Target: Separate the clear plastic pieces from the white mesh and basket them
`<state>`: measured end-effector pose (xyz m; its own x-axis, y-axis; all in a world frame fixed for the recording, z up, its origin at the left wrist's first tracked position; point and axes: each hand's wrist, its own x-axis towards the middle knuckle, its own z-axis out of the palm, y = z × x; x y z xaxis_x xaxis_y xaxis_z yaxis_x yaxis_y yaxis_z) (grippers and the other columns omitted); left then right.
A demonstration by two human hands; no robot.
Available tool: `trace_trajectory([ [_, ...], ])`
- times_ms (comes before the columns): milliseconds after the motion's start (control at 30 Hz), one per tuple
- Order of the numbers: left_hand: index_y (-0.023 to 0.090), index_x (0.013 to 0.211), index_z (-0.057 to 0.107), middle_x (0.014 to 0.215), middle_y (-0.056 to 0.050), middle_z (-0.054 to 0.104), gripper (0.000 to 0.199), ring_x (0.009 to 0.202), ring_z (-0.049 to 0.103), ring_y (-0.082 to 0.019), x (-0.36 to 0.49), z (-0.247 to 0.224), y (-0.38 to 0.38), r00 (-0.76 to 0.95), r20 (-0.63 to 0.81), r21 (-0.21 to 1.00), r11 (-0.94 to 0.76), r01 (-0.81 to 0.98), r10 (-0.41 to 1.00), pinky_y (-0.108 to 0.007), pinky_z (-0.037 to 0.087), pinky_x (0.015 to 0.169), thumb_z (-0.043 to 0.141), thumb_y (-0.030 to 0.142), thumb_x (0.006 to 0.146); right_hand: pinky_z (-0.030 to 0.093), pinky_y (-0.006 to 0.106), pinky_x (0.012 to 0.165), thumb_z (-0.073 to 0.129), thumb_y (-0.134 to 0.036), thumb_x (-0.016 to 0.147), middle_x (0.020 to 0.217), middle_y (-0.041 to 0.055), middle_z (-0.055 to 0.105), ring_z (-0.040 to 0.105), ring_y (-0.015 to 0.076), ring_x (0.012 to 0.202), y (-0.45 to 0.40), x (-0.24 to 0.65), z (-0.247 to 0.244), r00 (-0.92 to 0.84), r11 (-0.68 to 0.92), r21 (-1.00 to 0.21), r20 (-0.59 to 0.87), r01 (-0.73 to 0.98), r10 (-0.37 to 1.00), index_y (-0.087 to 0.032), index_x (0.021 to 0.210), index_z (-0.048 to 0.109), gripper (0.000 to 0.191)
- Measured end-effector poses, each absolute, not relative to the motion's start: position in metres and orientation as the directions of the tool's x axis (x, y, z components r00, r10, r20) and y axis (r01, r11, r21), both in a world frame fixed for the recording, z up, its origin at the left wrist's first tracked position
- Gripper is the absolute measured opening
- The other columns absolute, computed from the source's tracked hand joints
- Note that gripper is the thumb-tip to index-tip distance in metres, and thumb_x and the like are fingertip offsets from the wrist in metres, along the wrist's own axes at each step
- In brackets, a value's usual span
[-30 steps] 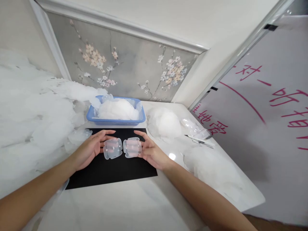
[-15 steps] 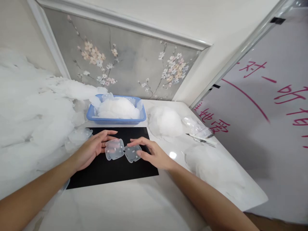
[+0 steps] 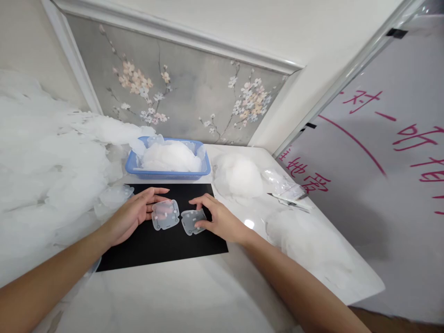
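Translucent plastic pieces (image 3: 165,215), two counted between the hands, are found over one black mat (image 3: 159,247); a narrow gap parts them. Left hand (image 3: 130,215), one: fingers spread, several showing through the nearer piece, which is seen directly in front of them; whether they grip it cannot be told. Right hand (image 3: 222,219), one: fingers curved, thumb and forefinger standing apart at the second piece (image 3: 190,221), the thumb overlapping its face; whether it is pinched cannot be told, nor whether it touches the mat. Pale spots mark both pieces, too small to count reliably.

One blue basket (image 3: 166,175) stands just beyond the mat, bearing one white heap (image 3: 169,157). One larger pile (image 3: 45,175) occupies the left side. Two further mounds (image 3: 239,175) are at right on one white table (image 3: 159,300). One flowered panel (image 3: 194,83) is behind the basket; one red-marked board (image 3: 398,222) stands at right
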<state>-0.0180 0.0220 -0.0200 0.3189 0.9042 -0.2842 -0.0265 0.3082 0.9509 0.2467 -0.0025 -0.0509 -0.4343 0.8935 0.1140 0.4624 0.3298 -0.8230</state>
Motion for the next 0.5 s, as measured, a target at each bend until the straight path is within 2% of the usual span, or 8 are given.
trace_trajectory([
  [100,0.024,0.113,0.071,0.111,-0.01,0.076,0.044,0.1,0.071,-0.029,-0.018,-0.017,0.022,0.315,-0.294,0.943,0.328,-0.06,0.902,-0.039,0.058,0.084,0.062,0.057,0.087,0.052,0.037,0.085,0.071,-0.008,0.075,0.103,0.002,0.051,0.057,0.0174,0.088,-0.003,0.246,-0.049,-0.385,0.256,-0.895,0.105,0.365,0.917,-0.028,0.114,0.064,0.044],
  [200,0.023,0.115,0.07,0.114,-0.011,0.075,0.043,0.105,0.069,-0.03,-0.017,-0.015,0.021,0.332,-0.309,0.93,0.356,-0.088,0.891,-0.041,0.057,0.086,0.061,0.056,0.088,0.052,0.035,0.079,0.074,-0.016,0.076,0.111,0.0041,0.052,0.057,0.0172,0.088,-0.004,0.242,-0.049,-0.37,0.188,-0.965,0.109,0.184,0.923,-0.025,0.093,0.067,0.02],
  [267,0.025,0.119,0.068,0.116,-0.01,0.074,0.043,0.109,0.068,-0.03,-0.016,-0.014,0.018,0.387,-0.311,0.92,0.377,-0.106,0.868,-0.042,0.056,0.089,0.059,0.056,0.089,0.051,0.036,0.082,0.073,-0.021,0.08,0.123,0.0064,0.053,0.06,0.0197,0.097,-0.007,0.237,-0.048,-0.39,0.173,-0.98,0.121,0.099,0.913,-0.023,0.082,0.064,0.009],
  [367,0.028,0.124,0.064,0.119,-0.009,0.072,0.046,0.108,0.068,-0.029,-0.011,-0.014,0.009,0.509,-0.29,0.913,0.394,-0.108,0.81,-0.042,0.055,0.089,0.055,0.059,0.091,0.045,0.041,0.099,0.07,-0.021,0.084,0.138,0.0069,0.053,0.054,0.0249,0.124,-0.013,0.226,-0.046,-0.443,0.233,-0.967,0.165,0.103,0.881,-0.023,0.081,0.063,0.008],
  [433,0.031,0.128,0.061,0.122,-0.008,0.07,0.048,0.106,0.068,-0.028,-0.008,-0.015,0.003,0.585,-0.267,0.919,0.384,-0.084,0.766,-0.041,0.055,0.087,0.051,0.061,0.093,0.042,0.041,0.103,0.071,-0.023,0.085,0.133,0.0067,0.059,0.055,0.025,0.123,-0.016,0.22,-0.047,-0.489,0.241,-0.964,0.159,0.109,0.858,-0.023,0.081,0.062,0.009],
  [500,0.034,0.132,0.058,0.123,-0.007,0.068,0.049,0.109,0.067,-0.027,-0.007,-0.015,-0.001,0.631,-0.238,0.941,0.335,-0.036,0.739,-0.042,0.055,0.089,0.048,0.063,0.094,0.046,0.04,0.095,0.069,-0.027,0.086,0.115,0.0061,0.065,0.062,0.0236,0.107,-0.018,0.217,-0.05,-0.481,0.195,-0.976,0.126,0.096,0.868,-0.023,0.084,0.061,0.01],
])
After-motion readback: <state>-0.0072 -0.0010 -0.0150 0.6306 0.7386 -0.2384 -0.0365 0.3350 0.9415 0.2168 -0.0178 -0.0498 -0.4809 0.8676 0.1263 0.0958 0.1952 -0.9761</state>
